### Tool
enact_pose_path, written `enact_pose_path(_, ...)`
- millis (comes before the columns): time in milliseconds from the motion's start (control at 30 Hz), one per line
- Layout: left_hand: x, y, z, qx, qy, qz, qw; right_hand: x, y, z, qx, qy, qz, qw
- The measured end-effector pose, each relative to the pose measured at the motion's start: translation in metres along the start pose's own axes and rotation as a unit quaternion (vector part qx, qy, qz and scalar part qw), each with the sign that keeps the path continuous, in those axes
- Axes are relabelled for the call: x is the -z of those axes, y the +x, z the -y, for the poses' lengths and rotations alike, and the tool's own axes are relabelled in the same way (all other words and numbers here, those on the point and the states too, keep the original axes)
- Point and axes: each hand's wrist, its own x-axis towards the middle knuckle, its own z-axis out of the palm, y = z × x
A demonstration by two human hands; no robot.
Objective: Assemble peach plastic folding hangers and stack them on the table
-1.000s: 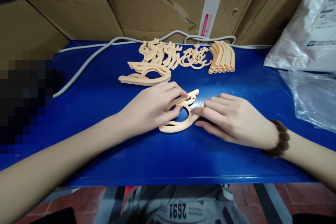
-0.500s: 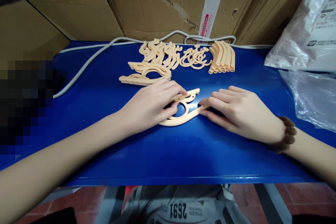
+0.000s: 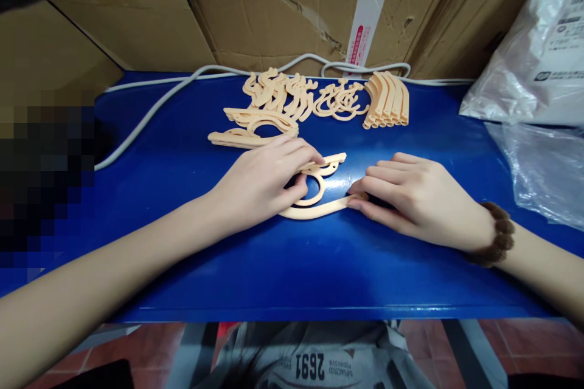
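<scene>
A peach plastic hanger piece point(image 3: 314, 197) lies on the blue table top point(image 3: 292, 267) between my hands. My left hand point(image 3: 264, 185) grips its left, looped end with thumb and fingers closed round it. My right hand point(image 3: 410, 197) pinches the tip of its long curved arm at the right. Behind them lie flat hanger parts point(image 3: 250, 127), a cluster of hook-shaped parts point(image 3: 296, 97) and a row of curved arms point(image 3: 387, 106), all the same peach colour.
Cardboard boxes point(image 3: 283, 6) stand along the table's back edge. A white cable point(image 3: 150, 112) runs along the back and down the left. Clear plastic bags point(image 3: 533, 134) lie at the right. The table's front edge is close to my body.
The curved arm has swung outward to the right under my right hand, so the piece now lies more spread open. My left hand has stayed in place on the looped end.
</scene>
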Motion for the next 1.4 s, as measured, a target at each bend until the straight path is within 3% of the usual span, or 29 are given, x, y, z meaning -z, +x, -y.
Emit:
enact_pose_path(433,0.000,0.001,-0.003,0.005,0.010,0.006,1.000,0.006,0.014,-0.014,-0.092,-0.073,-0.033,0.993)
enact_pose_path(567,0.000,0.001,-0.004,0.008,0.015,0.012,1.000,0.001,0.044,-0.031,-0.181,-0.059,-0.002,0.982)
enact_pose_path(733,0.000,0.002,-0.004,0.012,0.008,0.014,1.000,-0.006,0.102,-0.059,-0.234,-0.078,-0.008,0.969)
enact_pose_path(933,-0.002,0.003,-0.001,0.007,0.005,0.023,1.000,-0.019,0.159,-0.076,-0.292,-0.064,0.051,0.953)
enact_pose_path(1100,-0.002,0.002,-0.001,0.007,0.005,0.003,1.000,-0.027,0.179,-0.078,-0.316,-0.052,0.058,0.945)
enact_pose_path(1400,-0.001,0.002,-0.002,0.012,0.006,0.001,1.000,-0.033,0.185,-0.079,-0.325,-0.047,0.040,0.944)
